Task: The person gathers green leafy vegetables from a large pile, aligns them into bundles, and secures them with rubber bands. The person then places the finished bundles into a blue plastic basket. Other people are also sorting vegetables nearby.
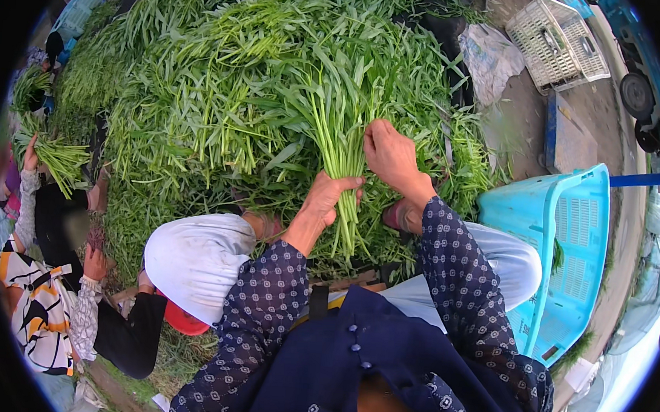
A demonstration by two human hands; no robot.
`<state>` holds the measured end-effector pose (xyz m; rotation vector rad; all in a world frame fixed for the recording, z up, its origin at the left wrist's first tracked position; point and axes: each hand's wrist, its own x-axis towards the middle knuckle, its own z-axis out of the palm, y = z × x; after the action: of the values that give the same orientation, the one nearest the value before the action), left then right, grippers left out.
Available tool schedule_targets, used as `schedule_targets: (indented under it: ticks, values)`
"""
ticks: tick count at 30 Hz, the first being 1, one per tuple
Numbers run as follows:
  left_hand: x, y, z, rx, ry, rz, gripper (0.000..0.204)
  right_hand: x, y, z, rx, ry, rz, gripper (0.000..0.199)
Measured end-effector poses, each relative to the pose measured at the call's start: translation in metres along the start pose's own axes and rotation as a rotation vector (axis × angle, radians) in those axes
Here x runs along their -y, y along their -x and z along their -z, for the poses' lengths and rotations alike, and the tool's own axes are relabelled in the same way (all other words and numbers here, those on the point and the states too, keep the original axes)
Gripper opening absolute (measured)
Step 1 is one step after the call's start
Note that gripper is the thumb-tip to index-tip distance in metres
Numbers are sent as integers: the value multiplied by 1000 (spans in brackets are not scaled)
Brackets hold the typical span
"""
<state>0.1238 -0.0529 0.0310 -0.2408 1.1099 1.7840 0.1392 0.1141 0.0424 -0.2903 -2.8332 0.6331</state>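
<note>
My left hand (332, 197) is wrapped around the lower stems of a bunch of water spinach (339, 146), with the cut ends hanging below my fist. Long narrow leaves fan out from the bunch's far end. Just right of the stems is my right hand (392, 155), its fingers curled together in a pinch. Whatever lies between those fingers is hidden. Beneath and beyond both hands spreads a large heap of loose water spinach (193, 99), which reaches down between my knees.
A tall turquoise crate (523, 195) stands close by my right knee. Farther off are a white plastic crate (544, 41) and a blue-sided metal object (568, 137). On the left, a co-worker in a patterned top (37, 301) holds another bunch of greens (59, 159).
</note>
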Motion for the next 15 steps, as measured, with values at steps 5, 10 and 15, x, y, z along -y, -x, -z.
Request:
schedule_targets:
  ticks: [5,10,15]
  values:
    - [0,1,5,-10,6,4,24,5,-14,26,-28,-922,-496,31]
    - [-1,3,2,19,-65,7,24,19,-10,5,79,-201,142,21]
    - [-5,9,9,81,-18,16,30,-54,-42,17,-373,-843,-562,22]
